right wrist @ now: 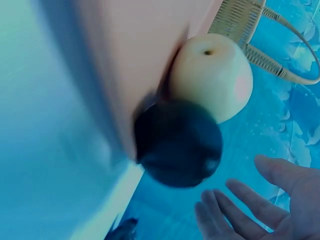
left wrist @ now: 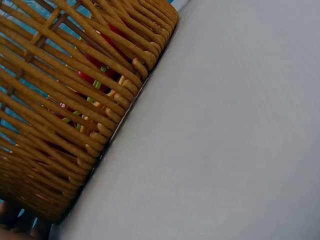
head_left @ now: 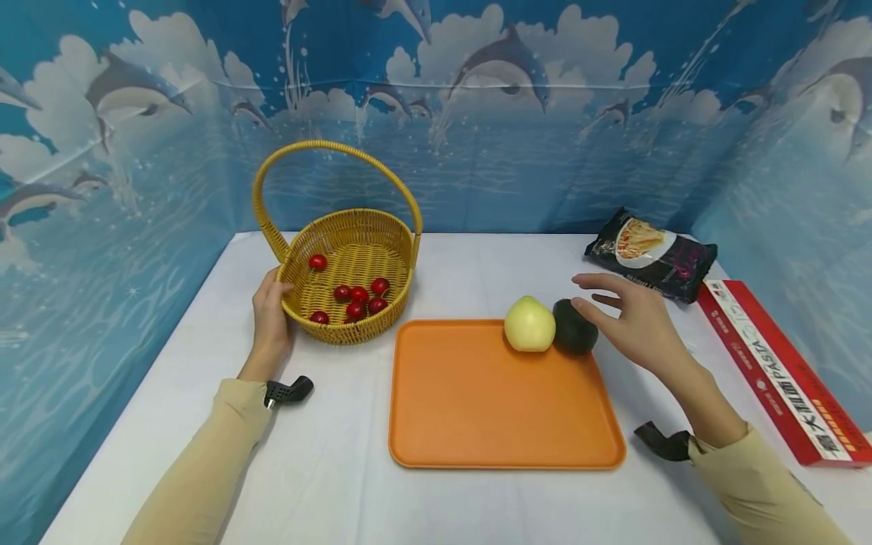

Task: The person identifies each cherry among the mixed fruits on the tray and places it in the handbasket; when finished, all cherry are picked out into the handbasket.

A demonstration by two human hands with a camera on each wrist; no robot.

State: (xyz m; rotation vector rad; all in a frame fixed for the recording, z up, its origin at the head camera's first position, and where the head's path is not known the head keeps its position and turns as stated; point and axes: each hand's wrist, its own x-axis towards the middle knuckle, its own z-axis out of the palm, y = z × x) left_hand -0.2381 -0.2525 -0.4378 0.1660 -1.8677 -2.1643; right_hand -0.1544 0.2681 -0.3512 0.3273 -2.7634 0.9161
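Note:
On the left, a yellow wicker basket (head_left: 344,333) with a tall hoop handle holds several red cherries (head_left: 359,294). My left hand (head_left: 270,318) grips its left rim, thumb over the edge; the left wrist view shows the basket's woven side (left wrist: 65,95) close up. An orange tray (head_left: 504,409) bears a pale yellow-green apple (head_left: 529,324) and, touching it, a dark rounded fruit like an avocado (head_left: 574,329) at the back right corner. Just right of the dark fruit (right wrist: 177,145), my right hand (head_left: 630,322) hovers with fingers spread, holding nothing.
A black food packet (head_left: 650,257) lies at the back right. Beside it, a long red pasta box (head_left: 783,371) runs along the right edge of the white tabletop (head_left: 327,454). A blue dolphin-print curtain (head_left: 477,166) encloses the back and sides.

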